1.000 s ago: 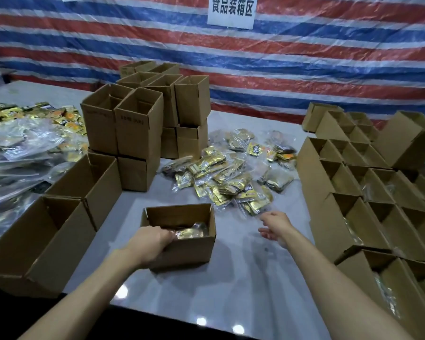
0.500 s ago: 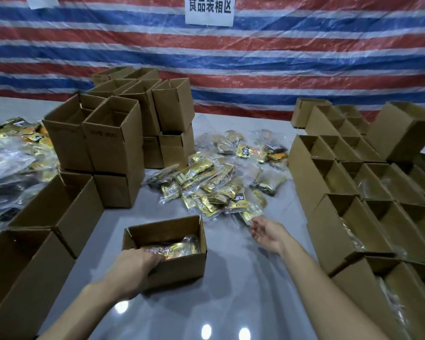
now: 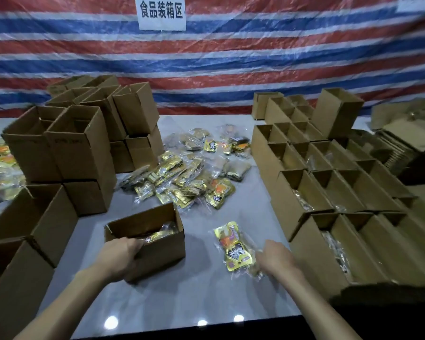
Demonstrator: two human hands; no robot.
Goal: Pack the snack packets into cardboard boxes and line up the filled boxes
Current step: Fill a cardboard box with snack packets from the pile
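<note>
An open cardboard box sits in front of me on the grey table, with a few snack packets inside. My left hand grips its near left wall. My right hand holds a yellow-and-orange snack packet just above the table, right of the box. A loose pile of gold snack packets lies behind the box in the table's middle.
Stacked empty boxes stand at the back left, larger open boxes at the near left. Rows of boxes with packets inside fill the right side. More bagged packets lie far left. A striped tarp hangs behind.
My right hand has picked a packet from the pile and drawn it back toward me. My left hand stays on the box. The camera view has shifted left.
</note>
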